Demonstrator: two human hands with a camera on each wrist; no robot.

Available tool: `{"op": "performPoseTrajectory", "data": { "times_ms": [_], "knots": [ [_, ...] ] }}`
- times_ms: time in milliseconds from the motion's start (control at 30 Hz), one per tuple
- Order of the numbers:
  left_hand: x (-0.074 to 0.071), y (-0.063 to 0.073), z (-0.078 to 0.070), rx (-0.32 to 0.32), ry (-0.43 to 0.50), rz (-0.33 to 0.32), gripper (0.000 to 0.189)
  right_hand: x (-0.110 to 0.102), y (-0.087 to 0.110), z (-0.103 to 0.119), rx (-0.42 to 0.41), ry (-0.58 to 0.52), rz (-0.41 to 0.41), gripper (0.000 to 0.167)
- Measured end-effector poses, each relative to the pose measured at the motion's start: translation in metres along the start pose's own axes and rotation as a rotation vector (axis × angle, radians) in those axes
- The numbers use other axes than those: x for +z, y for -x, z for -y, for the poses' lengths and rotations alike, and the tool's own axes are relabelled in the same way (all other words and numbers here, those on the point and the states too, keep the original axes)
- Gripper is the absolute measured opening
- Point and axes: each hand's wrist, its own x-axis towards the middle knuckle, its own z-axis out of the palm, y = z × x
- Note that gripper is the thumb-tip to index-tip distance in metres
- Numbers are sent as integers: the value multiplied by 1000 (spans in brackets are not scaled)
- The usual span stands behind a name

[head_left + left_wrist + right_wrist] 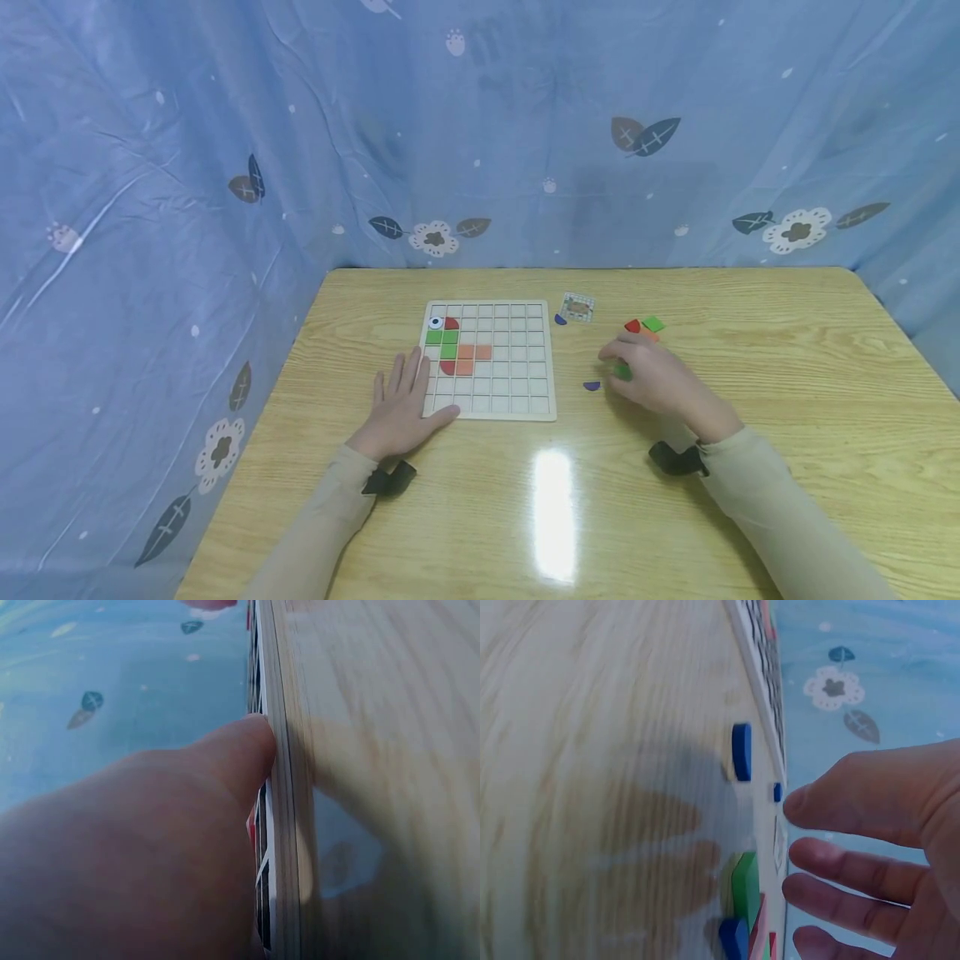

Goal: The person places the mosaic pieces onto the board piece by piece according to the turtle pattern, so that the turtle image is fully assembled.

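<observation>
A white gridded board [517, 387] lies on the table, bearing an eye piece [436, 323], several green squares [448, 351], orange squares [465, 367] and red rounded pieces [452, 323]. My left hand [401, 412] rests at its lower left corner with fingers spread; the thumb touches the near edge, also in the left wrist view. My right hand [660, 375] hovers above loose pieces, fingers bent and apart. Nothing shows between them in the right wrist view. Below it lie a green piece [745, 889] and a blue piece [734, 937]; a blue half-round piece [741, 752] lies farther off.
A small printed card [577, 307] lies right of the board, beside another blue half-round piece [560, 319]. Beyond my right hand are red [633, 326], green [654, 323] and orange [649, 334] pieces. A blue patterned curtain [525, 167] borders the wooden table [787, 358].
</observation>
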Motion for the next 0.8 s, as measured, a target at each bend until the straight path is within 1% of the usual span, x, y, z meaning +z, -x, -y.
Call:
{"op": "performPoseTrajectory", "data": {
  "times_ms": [167, 300, 433, 567, 800],
  "knots": [
    [1, 0, 1, 5, 4, -8, 105, -1, 5, -4, 29, 33, 14, 28],
    [2, -1, 2, 11, 21, -24, 105, 0, 7, -7, 25, 45, 25, 25],
    [6, -3, 4, 19, 34, -42, 106, 2, 8, -8, 25, 49, 29, 26],
    [6, -4, 4, 10, 35, -33, 106, 4, 7, -8, 29, 46, 33, 27],
    [1, -1, 1, -3, 8, -5, 106, 4, 7, -8, 13, 23, 28, 25]
  ]
}}
